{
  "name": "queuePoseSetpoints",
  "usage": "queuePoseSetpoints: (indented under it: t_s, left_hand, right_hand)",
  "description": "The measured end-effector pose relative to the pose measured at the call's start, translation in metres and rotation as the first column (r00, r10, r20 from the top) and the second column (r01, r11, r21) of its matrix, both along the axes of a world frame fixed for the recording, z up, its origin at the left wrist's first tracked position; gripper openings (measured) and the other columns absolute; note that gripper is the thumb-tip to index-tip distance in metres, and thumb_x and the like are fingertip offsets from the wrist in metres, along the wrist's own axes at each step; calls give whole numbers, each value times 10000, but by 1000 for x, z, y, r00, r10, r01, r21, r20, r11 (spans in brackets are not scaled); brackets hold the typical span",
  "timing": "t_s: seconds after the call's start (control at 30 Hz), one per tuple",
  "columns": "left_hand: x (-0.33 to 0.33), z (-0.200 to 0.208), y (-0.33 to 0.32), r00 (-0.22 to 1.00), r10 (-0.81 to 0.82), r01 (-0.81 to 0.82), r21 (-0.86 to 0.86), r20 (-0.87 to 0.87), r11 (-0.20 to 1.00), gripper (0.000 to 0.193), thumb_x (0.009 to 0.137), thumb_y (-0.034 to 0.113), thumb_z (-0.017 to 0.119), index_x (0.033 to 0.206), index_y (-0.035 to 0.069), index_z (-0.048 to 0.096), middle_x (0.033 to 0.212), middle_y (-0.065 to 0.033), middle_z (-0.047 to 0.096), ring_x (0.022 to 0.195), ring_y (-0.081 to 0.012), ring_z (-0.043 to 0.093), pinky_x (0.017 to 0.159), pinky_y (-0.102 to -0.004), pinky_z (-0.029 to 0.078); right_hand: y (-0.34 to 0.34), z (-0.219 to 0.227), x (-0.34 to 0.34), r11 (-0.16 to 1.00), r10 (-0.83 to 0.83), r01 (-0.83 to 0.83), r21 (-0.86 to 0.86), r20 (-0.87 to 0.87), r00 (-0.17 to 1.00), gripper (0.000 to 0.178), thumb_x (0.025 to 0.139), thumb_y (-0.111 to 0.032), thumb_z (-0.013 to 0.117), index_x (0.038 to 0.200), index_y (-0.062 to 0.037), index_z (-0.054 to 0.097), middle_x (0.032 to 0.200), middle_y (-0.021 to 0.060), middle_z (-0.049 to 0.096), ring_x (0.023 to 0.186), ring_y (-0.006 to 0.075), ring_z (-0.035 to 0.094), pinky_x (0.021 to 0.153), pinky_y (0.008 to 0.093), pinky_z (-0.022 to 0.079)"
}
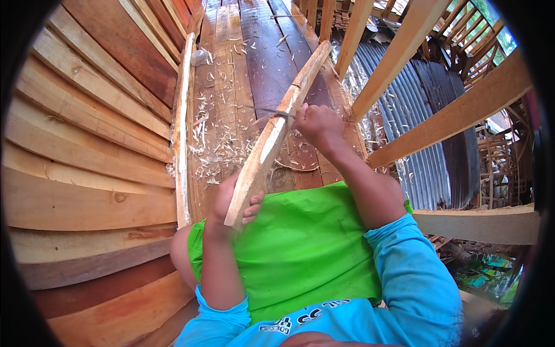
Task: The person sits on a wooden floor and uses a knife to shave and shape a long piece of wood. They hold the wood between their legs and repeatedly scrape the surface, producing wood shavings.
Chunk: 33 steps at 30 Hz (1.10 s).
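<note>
A long squared piece of wood (265,144) slants across the middle, its near end by my lap and its far end resting near the right edge of the plank floor. My left hand (226,196) is wrapped round the near end from below, fingertips showing on its right side. My right hand (319,124) is closed in a fist at the right of the wood, around the handle of a knife, which the fingers hide. The thin knife blade (270,110) lies across the wood's upper side, its tip pointing left. Pale, freshly shaved wood shows along the near half.
Wood shavings (222,139) litter the dark plank floor (272,52). On the left stands a board wall (92,127), with a narrow pale strip of wood (184,127) along its foot. Upright slats (399,55) line the right side, beyond them corrugated metal sheet (404,110). Green cloth (306,243) covers my lap.
</note>
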<state>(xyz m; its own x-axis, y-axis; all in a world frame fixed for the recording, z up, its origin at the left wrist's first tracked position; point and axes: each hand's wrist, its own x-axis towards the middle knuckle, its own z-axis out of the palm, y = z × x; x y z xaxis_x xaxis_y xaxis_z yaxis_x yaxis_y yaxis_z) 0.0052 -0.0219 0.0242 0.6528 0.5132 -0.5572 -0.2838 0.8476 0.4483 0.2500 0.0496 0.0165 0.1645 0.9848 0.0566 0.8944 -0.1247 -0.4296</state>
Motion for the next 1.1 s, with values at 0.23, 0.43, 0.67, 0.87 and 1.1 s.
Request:
queuePoseSetpoints:
  t_s: [0.23,0.43,0.67,0.87,1.1]
  left_hand:
    - [-1,4,-1,1000,31,-31,-39,2,999,454,1038,431,245,1214,94,494,679,-67,472,409,-136,411,338,-253,345]
    - [-9,-3,3,998,1,1,-29,65,1000,426,1036,417,261,1204,102,495,693,-73,474,419,-138,413,342,-249,343]
    - [-3,1,5,998,16,-12,-59,62,998,416,1039,394,259,1224,90,476,695,-71,473,425,-134,422,339,-246,336]
    - [-6,-3,4,999,16,-15,-36,37,999,422,1038,396,260,1238,92,474,699,-78,477,424,-132,424,335,-249,334]
    - [-13,12,4,1000,9,-9,2,9,1000,442,1038,451,267,1240,118,476,703,-73,473,428,-129,438,323,-246,345]
  right_hand:
    - [-19,0,-20,997,69,-69,-26,-8,998,516,944,-316,379,656,-4,672,620,238,630,598,403,660,629,523,536]
    - [-34,14,-36,991,134,-134,20,-7,991,534,951,-333,387,622,-16,665,607,227,619,590,418,639,624,532,520]
    - [1,-6,1,998,-52,52,26,5,999,541,955,-341,356,683,-19,695,663,233,653,652,415,669,670,535,533]
    - [-5,1,-10,996,24,-26,82,22,999,532,949,-341,377,647,-21,676,684,250,649,643,436,649,670,542,523]
    - [-5,1,14,932,242,-317,-177,-349,905,574,978,-467,492,753,42,634,669,134,631,651,244,619,637,396,481]
